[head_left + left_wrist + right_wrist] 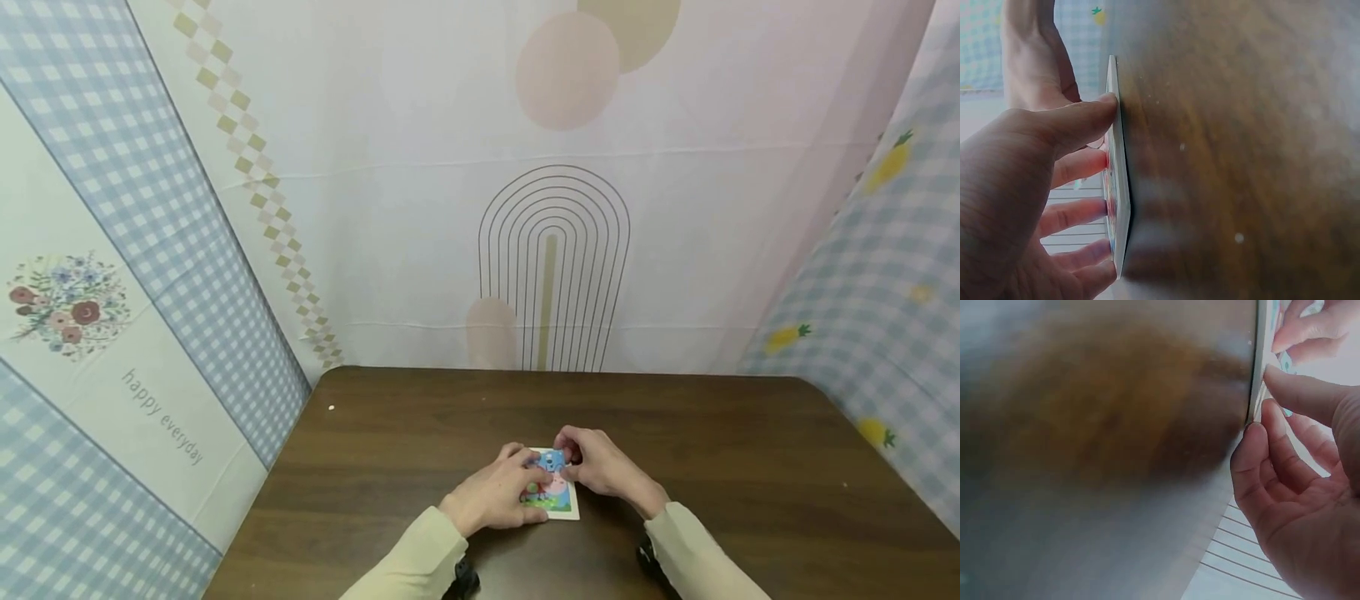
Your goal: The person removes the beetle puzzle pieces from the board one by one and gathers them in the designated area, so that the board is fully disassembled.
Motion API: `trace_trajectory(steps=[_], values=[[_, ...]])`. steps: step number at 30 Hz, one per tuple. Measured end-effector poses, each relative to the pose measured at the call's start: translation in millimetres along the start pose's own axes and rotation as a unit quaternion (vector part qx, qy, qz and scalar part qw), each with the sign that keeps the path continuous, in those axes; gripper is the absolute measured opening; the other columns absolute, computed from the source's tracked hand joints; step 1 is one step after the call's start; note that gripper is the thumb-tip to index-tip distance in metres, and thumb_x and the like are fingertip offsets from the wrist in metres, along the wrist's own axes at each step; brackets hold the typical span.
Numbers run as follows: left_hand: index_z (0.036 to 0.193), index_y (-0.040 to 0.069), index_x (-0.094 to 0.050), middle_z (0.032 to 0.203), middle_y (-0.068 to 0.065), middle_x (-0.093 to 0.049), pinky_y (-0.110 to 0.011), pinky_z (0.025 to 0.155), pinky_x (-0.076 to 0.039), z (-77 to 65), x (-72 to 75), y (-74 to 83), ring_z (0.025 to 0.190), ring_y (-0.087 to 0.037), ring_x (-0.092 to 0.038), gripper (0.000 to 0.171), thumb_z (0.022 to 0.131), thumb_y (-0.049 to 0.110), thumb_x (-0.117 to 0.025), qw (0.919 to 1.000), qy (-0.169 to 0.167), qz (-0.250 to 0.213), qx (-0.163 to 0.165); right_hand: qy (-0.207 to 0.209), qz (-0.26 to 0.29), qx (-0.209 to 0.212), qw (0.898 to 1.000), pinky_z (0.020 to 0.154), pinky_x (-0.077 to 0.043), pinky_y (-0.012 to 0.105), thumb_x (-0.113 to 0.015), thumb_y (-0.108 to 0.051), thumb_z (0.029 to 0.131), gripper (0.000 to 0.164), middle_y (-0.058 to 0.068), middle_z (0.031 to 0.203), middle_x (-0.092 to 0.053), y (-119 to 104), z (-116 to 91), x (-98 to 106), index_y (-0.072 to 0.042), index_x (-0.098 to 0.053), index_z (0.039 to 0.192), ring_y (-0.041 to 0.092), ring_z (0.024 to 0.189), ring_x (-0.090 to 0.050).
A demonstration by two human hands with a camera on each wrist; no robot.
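Observation:
A small cartoon picture board (557, 502) lies flat on the dark table, with a pink pig on blue and green and a white border. My left hand (495, 492) spreads over its left side, fingertips pressing on the picture and thumb at the near edge. The left wrist view shows the board's thick white side (1124, 206) beneath those fingers. At the far right corner, my right hand (600, 462) pinches the border with its thumb and curled fingers. In the right wrist view the right fingertips (1254, 434) meet the board's edge; whether a loose piece is between them is hidden.
The brown wooden table (720, 450) reaches back to a patterned cloth wall (405, 250). A tiny white speck (331, 407) lies near the far left corner. Checked cloths (202, 242) hang at both sides. Dark wrist bands (462, 579) show below the sleeves.

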State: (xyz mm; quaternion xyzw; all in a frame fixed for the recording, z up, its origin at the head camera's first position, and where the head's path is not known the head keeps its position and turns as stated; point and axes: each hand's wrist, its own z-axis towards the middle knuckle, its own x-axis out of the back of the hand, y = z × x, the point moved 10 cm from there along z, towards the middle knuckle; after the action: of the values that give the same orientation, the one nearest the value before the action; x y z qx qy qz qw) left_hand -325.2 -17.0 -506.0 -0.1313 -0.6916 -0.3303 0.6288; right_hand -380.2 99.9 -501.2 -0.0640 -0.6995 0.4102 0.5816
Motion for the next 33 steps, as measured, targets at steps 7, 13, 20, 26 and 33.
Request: trace_trajectory(steps=[7, 13, 20, 26, 33], values=[[0.14, 0.031, -0.073, 0.159, 0.002, -0.058, -0.036, 0.113, -0.056, 0.1, -1.8, 3.5, 0.152, -0.024, -0.046, 0.047, 0.096, 0.045, -0.083, 0.9999, -0.007, -0.007, -0.004, 0.023, -0.025, 0.001, 0.999, 0.071, -0.05, 0.022, -0.082, 0.0, 0.092, 0.023, -0.002, 0.091, -0.068, 0, -8, 2, -0.004, -0.078, 0.114, 0.008, 0.081, -0.056], [0.142, 0.029, -0.072, 0.16, 0.002, -0.057, -0.038, 0.116, -0.055, -1.4, -3.9, 5.0, 0.153, -0.025, -0.046, 0.049, 0.097, 0.047, -0.082, 0.9999, -0.014, -0.008, -0.004, 0.053, -0.044, -0.001, 0.998, 0.072, -0.053, 0.023, -0.085, -0.001, 0.09, 0.023, 0.0, 0.093, -0.074, 2, -18, 9, -0.002, -0.08, 0.113, 0.006, 0.081, -0.06], [0.139, 0.022, -0.071, 0.16, 0.0, -0.059, -0.039, 0.118, -0.053, -9.5, -1.6, -1.6, 0.154, -0.027, -0.047, 0.052, 0.095, 0.049, -0.083, 0.9999, -0.003, -0.009, 0.005, 0.073, -0.026, -0.019, 0.997, 0.076, -0.052, 0.022, -0.087, -0.005, 0.09, 0.025, -0.001, 0.097, -0.073, 13, -37, 26, -0.003, -0.08, 0.115, 0.009, 0.087, -0.061], [0.138, 0.021, -0.071, 0.159, 0.0, -0.06, -0.039, 0.12, -0.052, -15.7, -2.0, -5.1, 0.154, -0.028, -0.048, 0.054, 0.093, 0.048, -0.085, 0.9999, 0.002, -0.013, 0.008, 0.088, -0.033, -0.039, 0.995, 0.078, -0.05, 0.024, -0.087, -0.007, 0.09, 0.027, -0.001, 0.099, -0.072, 33, -58, 45, -0.004, -0.08, 0.116, 0.012, 0.09, -0.06], [0.145, 0.015, -0.069, 0.16, -0.002, -0.059, -0.041, 0.122, -0.05, -19.2, -3.9, -3.1, 0.155, -0.028, -0.048, 0.063, 0.093, 0.047, -0.086, 0.9998, 0.004, -0.021, 0.005, 0.099, -0.04, -0.047, 0.993, 0.079, -0.051, 0.025, -0.085, -0.012, 0.093, 0.028, 0.0, 0.102, -0.075, 63, -84, 70, -0.003, -0.08, 0.119, 0.01, 0.091, -0.061]])
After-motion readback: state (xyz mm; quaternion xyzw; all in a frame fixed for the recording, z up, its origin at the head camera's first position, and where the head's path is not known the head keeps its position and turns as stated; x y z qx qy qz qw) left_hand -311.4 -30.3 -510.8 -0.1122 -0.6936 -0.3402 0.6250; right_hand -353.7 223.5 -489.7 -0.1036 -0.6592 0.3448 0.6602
